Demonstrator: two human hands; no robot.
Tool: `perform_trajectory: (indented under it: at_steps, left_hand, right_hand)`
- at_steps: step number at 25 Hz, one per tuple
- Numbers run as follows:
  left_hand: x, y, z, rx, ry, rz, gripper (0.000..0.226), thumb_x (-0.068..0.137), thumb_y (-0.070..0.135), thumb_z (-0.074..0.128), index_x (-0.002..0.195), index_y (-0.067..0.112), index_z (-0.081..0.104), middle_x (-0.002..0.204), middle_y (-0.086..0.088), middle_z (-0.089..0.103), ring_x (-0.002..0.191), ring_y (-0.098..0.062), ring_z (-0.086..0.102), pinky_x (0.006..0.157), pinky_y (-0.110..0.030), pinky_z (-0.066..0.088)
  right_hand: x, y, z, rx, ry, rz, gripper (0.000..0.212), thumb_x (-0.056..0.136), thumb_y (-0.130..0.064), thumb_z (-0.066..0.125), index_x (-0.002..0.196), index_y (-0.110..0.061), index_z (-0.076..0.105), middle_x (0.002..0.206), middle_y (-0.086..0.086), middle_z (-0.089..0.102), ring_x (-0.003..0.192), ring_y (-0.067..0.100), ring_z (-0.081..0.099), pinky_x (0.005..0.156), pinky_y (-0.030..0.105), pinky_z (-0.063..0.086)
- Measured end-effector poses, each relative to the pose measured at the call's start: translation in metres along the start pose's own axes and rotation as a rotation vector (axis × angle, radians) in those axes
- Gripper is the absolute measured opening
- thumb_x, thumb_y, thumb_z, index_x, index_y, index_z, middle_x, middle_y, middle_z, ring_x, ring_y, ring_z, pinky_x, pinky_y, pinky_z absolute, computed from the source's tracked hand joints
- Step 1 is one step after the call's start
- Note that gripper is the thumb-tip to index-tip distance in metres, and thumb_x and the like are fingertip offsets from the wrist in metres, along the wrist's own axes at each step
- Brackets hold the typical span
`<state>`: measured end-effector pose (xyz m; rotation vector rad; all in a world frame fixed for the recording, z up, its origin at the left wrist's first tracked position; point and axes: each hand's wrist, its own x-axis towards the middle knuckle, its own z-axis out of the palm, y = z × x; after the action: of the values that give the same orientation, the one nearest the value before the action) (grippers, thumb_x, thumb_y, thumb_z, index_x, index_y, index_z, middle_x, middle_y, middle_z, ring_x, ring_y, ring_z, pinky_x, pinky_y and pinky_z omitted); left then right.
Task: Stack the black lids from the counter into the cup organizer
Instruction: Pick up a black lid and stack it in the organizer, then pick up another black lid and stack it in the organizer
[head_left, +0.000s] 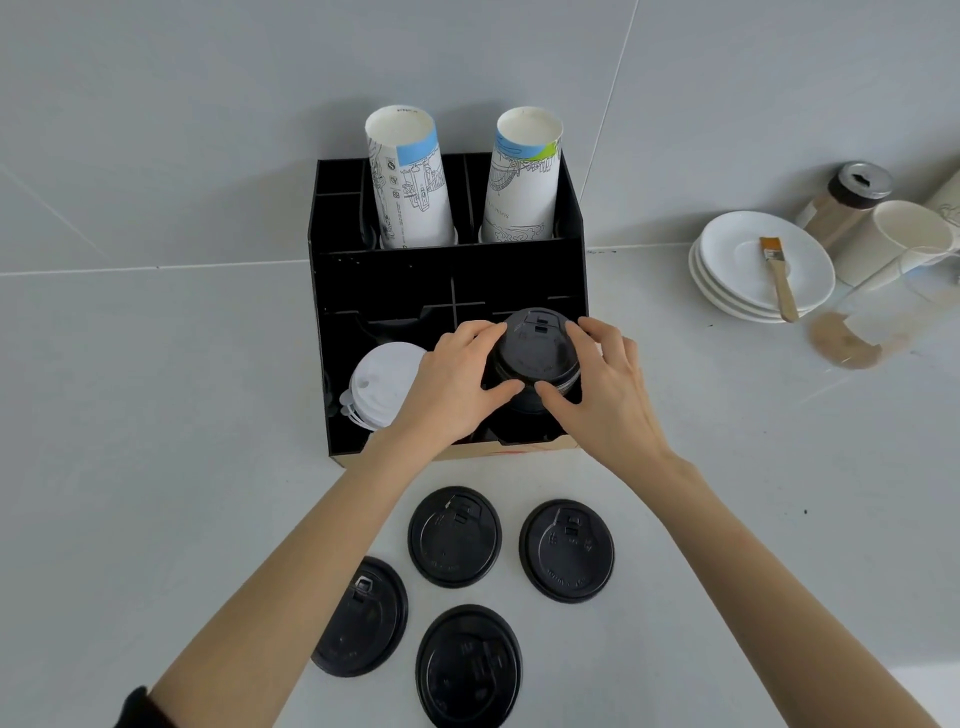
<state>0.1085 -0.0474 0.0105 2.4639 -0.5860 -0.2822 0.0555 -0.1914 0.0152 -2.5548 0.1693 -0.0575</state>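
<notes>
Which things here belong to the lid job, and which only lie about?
Job: black lid stack held by left hand and right hand; four loose black lids; cup organizer.
Lying about: saucers, brush, white lids.

Both hands (535, 384) grip black lid stack (536, 358) in organizer (332, 332); 4 lids (454, 538) on counter (156, 467)

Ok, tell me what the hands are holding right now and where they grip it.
Both hands, left hand and right hand, hold a stack of black lids by its rim, over the organizer's front right compartment.
</notes>
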Motion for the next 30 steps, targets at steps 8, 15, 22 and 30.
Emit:
perform_trajectory:
  at_steps: [8, 15, 22, 30]
  left_hand:
    - [-0.062, -0.010, -0.010, -0.080, 0.041, -0.032, 0.055, 0.084, 0.026, 0.058, 0.133, 0.016, 0.035, 0.138, -0.005, 0.043, 0.126, -0.022, 0.039, 0.106, -0.037, 0.032]
    - [-0.115, -0.040, 0.011, -0.062, -0.067, -0.115, 0.056, 0.084, 0.028, 0.058, 0.133, 0.016, 0.034, 0.140, -0.005, 0.041, 0.128, -0.021, 0.037, 0.107, -0.032, 0.029]
    - [-0.128, -0.054, 0.033, 0.067, -0.231, -0.262, 0.058, 0.085, 0.032, 0.054, 0.135, 0.018, 0.029, 0.141, -0.005, 0.037, 0.128, -0.024, 0.033, 0.105, -0.037, 0.031]
    - [-0.127, -0.058, 0.036, -0.009, -0.229, -0.286, 0.055, 0.085, 0.028, 0.055, 0.134, 0.016, 0.034, 0.135, -0.008, 0.041, 0.122, -0.024, 0.038, 0.104, -0.037, 0.036]
  right_hand:
    - [-0.054, -0.014, 0.014, 0.109, -0.028, -0.134, 0.052, 0.085, -0.019, 0.057, 0.132, -0.011, 0.037, 0.138, 0.006, 0.042, 0.129, 0.020, 0.036, 0.103, 0.023, 0.027]
    - [-0.095, -0.016, 0.050, 0.059, -0.249, -0.105, 0.056, 0.085, -0.027, 0.056, 0.133, -0.011, 0.033, 0.138, 0.005, 0.041, 0.126, 0.022, 0.040, 0.101, 0.032, 0.038]
    - [-0.106, -0.019, 0.075, -0.054, -0.437, -0.066, 0.069, 0.082, -0.032, 0.057, 0.137, -0.014, 0.021, 0.140, 0.005, 0.032, 0.129, 0.021, 0.031, 0.105, 0.028, 0.030]
    - [-0.105, -0.017, 0.082, 0.007, -0.379, -0.065, 0.064, 0.083, -0.024, 0.057, 0.137, -0.013, 0.024, 0.141, 0.005, 0.032, 0.130, 0.021, 0.031, 0.105, 0.028, 0.032]
